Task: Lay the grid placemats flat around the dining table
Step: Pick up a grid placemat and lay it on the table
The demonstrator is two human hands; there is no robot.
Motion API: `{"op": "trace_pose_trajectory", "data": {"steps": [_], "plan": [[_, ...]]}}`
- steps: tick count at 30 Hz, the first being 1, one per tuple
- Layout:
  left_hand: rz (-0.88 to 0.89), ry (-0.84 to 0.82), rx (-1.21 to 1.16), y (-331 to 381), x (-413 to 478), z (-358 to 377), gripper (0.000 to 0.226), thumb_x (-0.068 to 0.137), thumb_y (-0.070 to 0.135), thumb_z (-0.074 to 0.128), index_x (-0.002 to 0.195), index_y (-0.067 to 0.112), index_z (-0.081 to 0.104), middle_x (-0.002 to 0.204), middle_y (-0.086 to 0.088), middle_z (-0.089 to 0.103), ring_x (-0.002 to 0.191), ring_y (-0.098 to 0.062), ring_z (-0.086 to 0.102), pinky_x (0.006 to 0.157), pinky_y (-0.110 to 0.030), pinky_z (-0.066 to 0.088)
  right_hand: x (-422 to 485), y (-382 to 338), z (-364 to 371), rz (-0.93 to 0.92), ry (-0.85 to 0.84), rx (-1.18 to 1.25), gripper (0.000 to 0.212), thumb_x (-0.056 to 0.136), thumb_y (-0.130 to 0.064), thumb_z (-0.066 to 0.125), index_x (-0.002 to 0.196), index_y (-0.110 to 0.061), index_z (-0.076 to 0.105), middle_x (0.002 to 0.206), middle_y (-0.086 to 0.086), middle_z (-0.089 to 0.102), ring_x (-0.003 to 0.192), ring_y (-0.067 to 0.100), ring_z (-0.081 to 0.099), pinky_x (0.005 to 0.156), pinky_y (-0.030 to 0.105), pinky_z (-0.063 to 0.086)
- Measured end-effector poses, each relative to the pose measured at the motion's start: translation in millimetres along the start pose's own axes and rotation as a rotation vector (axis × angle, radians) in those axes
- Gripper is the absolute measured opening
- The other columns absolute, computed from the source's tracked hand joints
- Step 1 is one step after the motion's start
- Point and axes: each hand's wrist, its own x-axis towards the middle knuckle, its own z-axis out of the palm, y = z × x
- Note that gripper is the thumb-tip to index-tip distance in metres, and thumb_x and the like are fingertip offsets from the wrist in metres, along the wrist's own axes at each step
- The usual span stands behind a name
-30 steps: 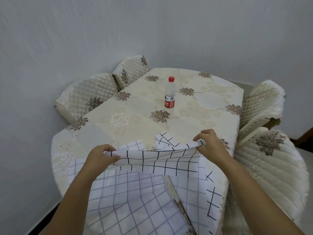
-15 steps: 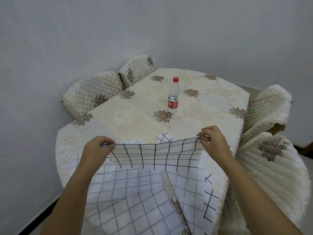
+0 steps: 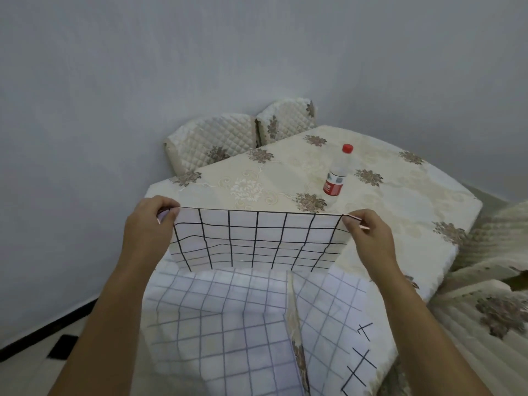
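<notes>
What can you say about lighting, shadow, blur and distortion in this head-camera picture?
Head view: soft, even light, no glare; the held placemat throws a faint shadow on the placemats beneath; wide-angle distortion makes the bottle seem to lean; the right hand looks slightly blurred.

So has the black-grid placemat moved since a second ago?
Yes. The black-grid placemat has risen: its top edge, earlier well short of the water bottle, now stretches taut just below the bottle's base in view.

White grid placemat [image 3: 257, 238] held upright, taut
</notes>
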Motion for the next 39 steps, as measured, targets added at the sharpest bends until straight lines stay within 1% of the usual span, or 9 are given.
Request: {"op": "trace_pose_trajectory", "data": {"steps": [6,9,14,18,20,23,29,32,39], "plan": [[-0.043,0.037,0.107,-39.0,3.7,-47.7,0.019,0.091,0.005,0.047,0.095,0.012,0.064,0.097,-0.004,0.057,0.096,-0.025,0.051,0.082,-0.034,0.039,-9.3,-34.2,38.7,0.027,-0.039,0.253,0.018,0.092,-0.011,0.055,0.078,-0.022,0.058,0.079,0.002,0.059,0.077,0.017,0.054,0.074,0.03,0.043],[-0.07,0.085,0.1,-63.8,10.4,-79.0,0.011,0.091,0.013,0.051,0.09,0.014,0.062,0.09,0.0,0.056,0.092,-0.024,0.051,0.083,-0.04,0.042,-19.1,-54.6,68.1,0.038,-0.055,0.324,0.018,0.092,-0.01,0.054,0.08,-0.023,0.059,0.08,0.0,0.061,0.074,0.007,0.057,0.075,0.024,0.044],[-0.144,0.096,-0.225,-104.4,28.5,-133.9,0.019,0.092,0.013,0.053,0.074,0.02,0.056,0.077,0.003,0.056,0.075,-0.009,0.051,0.069,-0.024,0.039,-39.4,-92.4,128.2,0.057,-0.031,0.396,0.017,0.091,-0.008,0.055,0.077,-0.017,0.059,0.075,-0.001,0.06,0.066,0.0,0.059,0.068,0.018,0.047],[-0.176,0.057,-0.376,-133.9,51.4,-170.8,0.027,0.094,0.011,0.048,0.07,0.023,0.053,0.071,0.005,0.054,0.063,0.0,0.049,0.062,-0.014,0.04,-55.2,-115.6,175.4,0.08,0.048,0.421,0.012,0.091,-0.01,0.055,0.085,0.0,0.059,0.065,-0.005,0.059,0.054,-0.005,0.053,0.059,0.014,0.041],[-0.188,0.035,-0.411,-151.7,66.6,-185.7,0.026,0.095,0.012,0.048,0.071,0.022,0.054,0.071,0.004,0.054,0.062,-0.002,0.049,0.062,-0.016,0.041,-64.4,-129.3,198.3,0.089,0.082,0.447,0.015,0.091,-0.01,0.055,0.077,-0.009,0.058,0.061,-0.01,0.059,0.055,-0.005,0.052,0.055,0.01,0.04],[-0.186,0.034,-0.408,-173.3,87.1,-197.8,0.024,0.094,0.012,0.049,0.073,0.021,0.054,0.073,0.004,0.056,0.067,-0.006,0.05,0.064,-0.019,0.042,-76.0,-143.5,225.0,0.103,0.114,0.467,0.021,0.091,-0.009,0.055,0.072,-0.018,0.056,0.068,-0.005,0.056,0.065,0.006,0.051,0.063,0.017,0.04],[-0.16,0.046,-0.383,-198.2,130.5,-188.8,0.027,0.094,0.013,0.049,0.071,0.025,0.052,0.072,0.007,0.054,0.066,-0.005,0.049,0.062,-0.02,0.041,-70.9,-149.0,258.7,0.14,0.166,0.465,0.021,0.091,-0.008,0.055,0.072,-0.015,0.053,0.075,0.005,0.054,0.078,0.019,0.05,0.077,0.036,0.042],[-0.146,0.027,-0.394,-203.9,161.9,-167.5,0.015,0.095,0.013,0.048,0.082,0.014,0.055,0.073,0.008,0.054,0.067,-0.004,0.049,0.063,-0.02,0.042,-51.5,-144.0,269.8,0.172,0.209,0.44,0.014,0.091,-0.011,0.056,0.077,-0.01,0.056,0.083,0.012,0.055,0.085,0.024,0.051,0.086,0.045,0.044],[-0.097,-0.056,-0.385,-200.1,252.3,-91.1,0.011,0.094,0.013,0.047,0.087,0.011,0.055,0.073,0.009,0.054,0.072,-0.013,0.051,0.065,-0.024,0.042,20.6,-126.1,293.5,0.205,0.369,0.407,0.018,0.089,-0.012,0.059,0.072,-0.017,0.057,0.073,0.004,0.052,0.074,0.014,0.048,0.075,0.027,0.041]]}}
